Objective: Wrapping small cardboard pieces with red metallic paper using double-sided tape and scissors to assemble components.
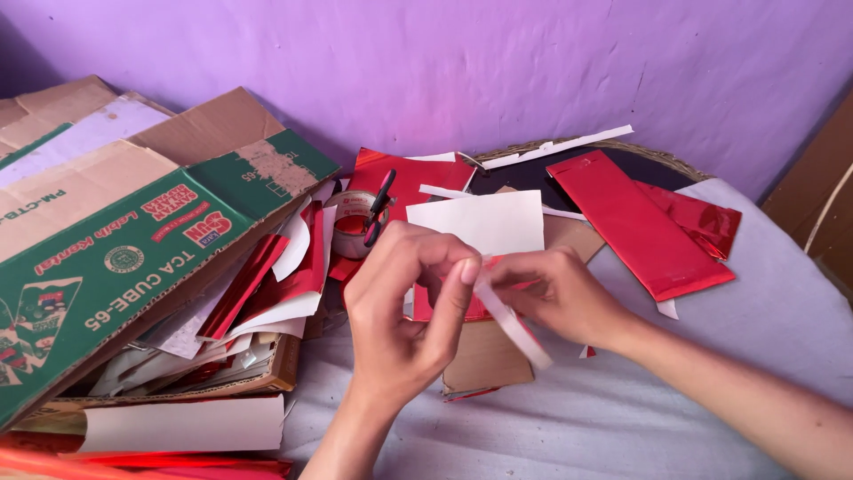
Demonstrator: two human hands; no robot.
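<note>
Nearest the camera, the left hand [404, 311] rises from the near edge of the grey cloth-covered surface [622, 418], its thumb and fingers pinching one end of a narrow white strip [514, 327]. The right hand [555, 293] comes in from the right, fingers closed on the same strip where it meets a red foil piece [444, 307], so both hands grip it between them above a brown cardboard piece [484, 356]. Judging by this, the step in hand is peeling or pulling the strip along the red piece; the next move would call for a steady pull with the red foil held flat. Toward the far edge lie a white sheet [480, 222], a tape roll [355, 222] with black scissors [379, 206] resting over it, and 1 long red foil packet [640, 222]. At the left edge sits an open cardboard box [133, 240] full of red and white offcuts.
</note>
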